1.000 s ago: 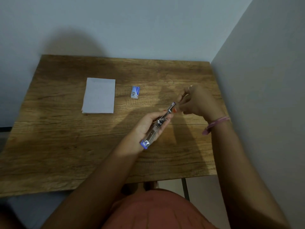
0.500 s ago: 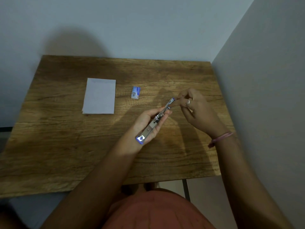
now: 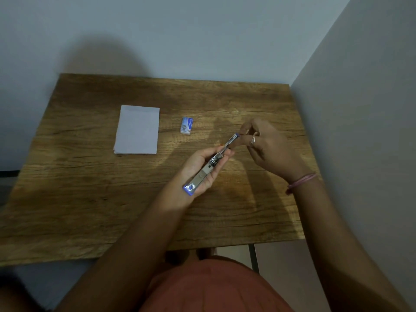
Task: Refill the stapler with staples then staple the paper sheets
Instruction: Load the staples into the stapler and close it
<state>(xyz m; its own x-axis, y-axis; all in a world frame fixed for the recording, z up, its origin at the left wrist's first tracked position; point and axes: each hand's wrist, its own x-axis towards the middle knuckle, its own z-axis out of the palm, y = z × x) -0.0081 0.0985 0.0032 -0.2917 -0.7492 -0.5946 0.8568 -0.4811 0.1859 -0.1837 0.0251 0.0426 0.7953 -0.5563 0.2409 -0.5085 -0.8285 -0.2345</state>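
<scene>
A silver stapler [image 3: 208, 167] with blue ends lies along the palm of my left hand [image 3: 200, 170], held above the table's right half. Its thin metal pusher rod sticks out toward the far right. My right hand [image 3: 267, 147] pinches the blue tip of that rod with thumb and fingers; a ring shows on one finger. A small blue and white staple box [image 3: 187, 125] rests on the table beyond the stapler. A stack of white paper sheets [image 3: 137, 130] lies flat to the left of the box.
The wooden table [image 3: 94, 199] stands in a corner, with a wall behind it and another wall close along its right edge. My lap in orange cloth [image 3: 216, 287] is below the table's front edge.
My right hand turned over and shifted its grip on the rod's tip. The stapler in my left hand moved slightly away from me; the rod now sticks out farther.
</scene>
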